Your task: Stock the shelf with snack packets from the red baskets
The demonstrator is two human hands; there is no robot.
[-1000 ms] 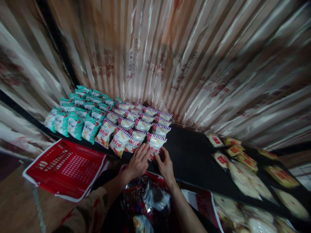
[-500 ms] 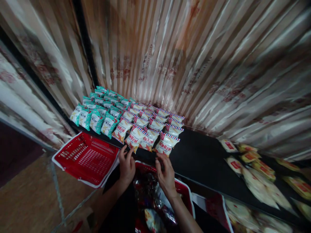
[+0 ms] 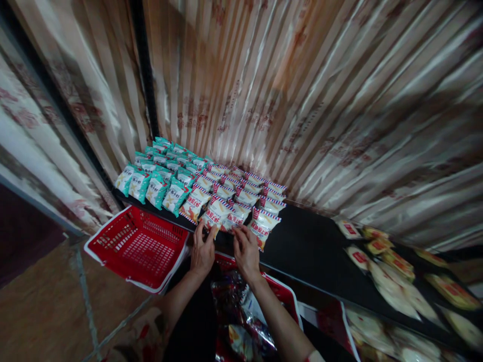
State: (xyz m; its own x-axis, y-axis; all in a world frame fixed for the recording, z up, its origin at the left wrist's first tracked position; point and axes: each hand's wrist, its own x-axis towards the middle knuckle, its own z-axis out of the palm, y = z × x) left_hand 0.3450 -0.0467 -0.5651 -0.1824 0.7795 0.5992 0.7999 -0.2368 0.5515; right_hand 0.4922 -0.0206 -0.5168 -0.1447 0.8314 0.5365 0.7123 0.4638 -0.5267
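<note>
Rows of white snack bags (image 3: 212, 216) with striped red-and-blue tops stand on a black shelf. My left hand (image 3: 204, 251) is at the lower front of one, its fingertips touching it with thumb and fingers apart. Bent fingers of my right hand (image 3: 247, 250) rest at the bottom of the neighbouring white bag (image 3: 238, 213), apart and not closed round it. To the right of that hand stands another white bag (image 3: 263, 223). Teal-and-white snack bags (image 3: 175, 196) fill the shelf's left end in rows.
A red basket (image 3: 141, 246) with a white rim sits at lower left. Below my arms, another red basket (image 3: 281, 291) holds dark shiny packets (image 3: 236, 301). Flat yellow and pale packs (image 3: 398, 264) lie on the black shelf (image 3: 302, 241) at right. Pleated curtains (image 3: 241, 90) hang behind.
My right hand has moved left from the rightmost front bag to the one beside it. My left hand has shifted slightly right and up against its bag. The view has shifted slightly.
</note>
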